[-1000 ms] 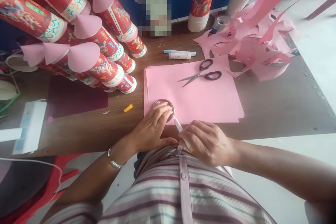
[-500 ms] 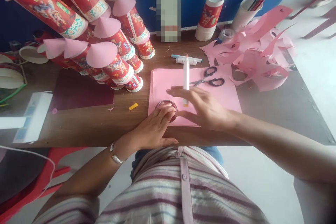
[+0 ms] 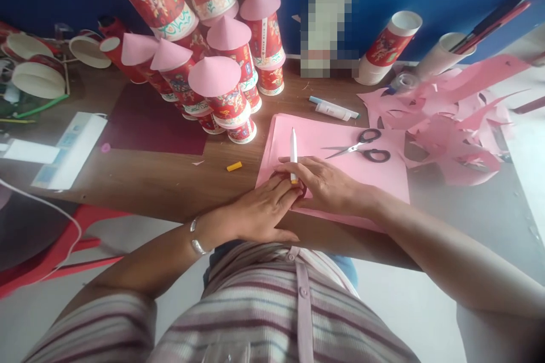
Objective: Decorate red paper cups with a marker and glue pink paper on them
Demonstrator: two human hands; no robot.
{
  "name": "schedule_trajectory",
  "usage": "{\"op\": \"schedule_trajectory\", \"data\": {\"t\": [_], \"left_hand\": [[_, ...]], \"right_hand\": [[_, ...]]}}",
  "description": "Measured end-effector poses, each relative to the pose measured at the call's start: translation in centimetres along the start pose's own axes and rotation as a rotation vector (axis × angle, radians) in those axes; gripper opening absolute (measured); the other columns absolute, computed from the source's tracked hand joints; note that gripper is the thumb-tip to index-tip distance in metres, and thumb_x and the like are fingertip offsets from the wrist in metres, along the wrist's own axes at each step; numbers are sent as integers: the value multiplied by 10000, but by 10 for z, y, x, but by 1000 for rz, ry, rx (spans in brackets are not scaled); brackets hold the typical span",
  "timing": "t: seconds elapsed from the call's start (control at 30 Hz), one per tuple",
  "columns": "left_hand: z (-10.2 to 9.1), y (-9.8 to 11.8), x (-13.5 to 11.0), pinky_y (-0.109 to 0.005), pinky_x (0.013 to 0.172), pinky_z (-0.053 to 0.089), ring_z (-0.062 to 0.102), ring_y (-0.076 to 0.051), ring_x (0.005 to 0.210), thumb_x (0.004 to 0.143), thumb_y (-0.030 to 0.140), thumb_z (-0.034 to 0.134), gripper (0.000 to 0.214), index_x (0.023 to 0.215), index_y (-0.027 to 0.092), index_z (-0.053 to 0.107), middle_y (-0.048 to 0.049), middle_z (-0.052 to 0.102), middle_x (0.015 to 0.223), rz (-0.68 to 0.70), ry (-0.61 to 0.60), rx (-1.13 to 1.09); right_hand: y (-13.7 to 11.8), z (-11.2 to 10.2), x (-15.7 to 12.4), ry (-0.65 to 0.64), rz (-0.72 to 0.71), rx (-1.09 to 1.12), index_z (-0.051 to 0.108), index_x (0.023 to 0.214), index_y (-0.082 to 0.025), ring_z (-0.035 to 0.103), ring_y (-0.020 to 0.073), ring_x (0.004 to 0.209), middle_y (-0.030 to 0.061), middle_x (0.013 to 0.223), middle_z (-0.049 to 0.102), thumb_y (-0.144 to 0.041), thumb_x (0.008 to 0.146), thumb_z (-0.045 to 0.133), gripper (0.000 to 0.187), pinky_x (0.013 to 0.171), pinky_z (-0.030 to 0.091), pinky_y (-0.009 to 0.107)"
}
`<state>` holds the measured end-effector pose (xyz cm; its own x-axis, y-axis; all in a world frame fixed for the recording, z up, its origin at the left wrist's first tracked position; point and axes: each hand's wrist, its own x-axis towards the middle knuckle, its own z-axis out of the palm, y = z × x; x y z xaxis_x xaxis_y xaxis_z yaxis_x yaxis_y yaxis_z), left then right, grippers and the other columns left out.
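My left hand point(image 3: 266, 210) presses down with its fingers together on a round, dark-rimmed piece point(image 3: 304, 189), mostly hidden by both hands. That piece lies near the left side of a stack of pink paper point(image 3: 370, 181). In my right hand point(image 3: 330, 184) is a white marker point(image 3: 293, 150) with an orange end, its narrow tip pointing up and away from me. Fingers of the right hand reach the piece's edge beside my left fingers. Open scissors point(image 3: 353, 148) rest on the paper. To the left lies a small yellow cap point(image 3: 234, 166).
Red printed cups with pink paper cones point(image 3: 215, 76) stand stacked at the back left. Behind the paper are two more markers point(image 3: 334, 109). Pink offcuts point(image 3: 451, 119), a red-and-white tube point(image 3: 389, 48) and a pen holder point(image 3: 445, 54) occupy the right. A white power strip point(image 3: 70, 150) sits left.
My right hand has come down and left with the marker, against my left hand. The left hand stays on the round piece. The whole view has shifted and tilted.
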<state>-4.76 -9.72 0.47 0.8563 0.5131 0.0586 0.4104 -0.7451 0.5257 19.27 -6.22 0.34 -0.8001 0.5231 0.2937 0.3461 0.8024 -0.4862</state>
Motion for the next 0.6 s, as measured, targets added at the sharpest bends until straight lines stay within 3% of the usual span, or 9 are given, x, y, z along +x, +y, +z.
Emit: {"op": "schedule_trajectory", "data": {"t": [0.07,0.17,0.23,0.3,0.43,0.5,0.6], "left_hand": [[-14,0,-1,-565,1150,582,611,-397,1397,939,538,776,668,1437,123,614,-236,651,1401,50,25,-43],[-39,-3,-5,-405,1056,629,733,-246,1148,1068,381,622,248,1200,202,731,-115,746,1157,65,89,-82],[-51,-8,-6,-392,1064,612,735,-214,1113,1098,345,564,221,1134,225,746,-87,745,1152,1,234,13],[-57,-15,-4,-415,1120,575,710,-214,1202,1121,289,502,258,1229,230,729,-93,727,1267,-64,329,139],[-54,-33,14,-393,1047,576,678,-212,1240,1126,157,413,403,1452,254,628,-99,682,1393,12,287,354],[-49,-39,27,-374,1022,572,677,-210,1188,1119,132,428,362,1390,206,657,-103,710,1333,126,300,461],[-49,-40,41,-335,960,566,680,-191,1045,1099,106,467,257,1140,147,717,-94,747,1148,223,276,608]], "right_hand": [[1,1,-1,13,8,-2,443,1531,-159,731,332,1161,226,1341,730,-315,988,792,663,995,627,561],[3,1,-3,9,4,-9,449,1539,-181,719,339,1188,212,1328,731,-379,1002,784,664,1011,617,567],[5,1,-4,4,-10,-21,436,1551,-182,713,346,1185,191,1259,745,-413,1012,771,676,1012,613,573],[7,1,-5,0,-22,-35,420,1565,-177,707,356,1182,185,1220,745,-445,1019,758,696,1004,614,584],[8,2,-6,8,-42,-74,431,1565,-183,703,363,1177,203,1263,720,-506,1028,729,694,984,630,590],[8,2,-5,12,-45,-81,431,1573,-200,701,365,1191,191,1262,722,-509,1037,713,680,995,632,595],[5,1,-5,-2,-21,-64,401,1613,-232,677,378,1282,186,1328,717,-494,1034,719,710,1046,623,610]]}}
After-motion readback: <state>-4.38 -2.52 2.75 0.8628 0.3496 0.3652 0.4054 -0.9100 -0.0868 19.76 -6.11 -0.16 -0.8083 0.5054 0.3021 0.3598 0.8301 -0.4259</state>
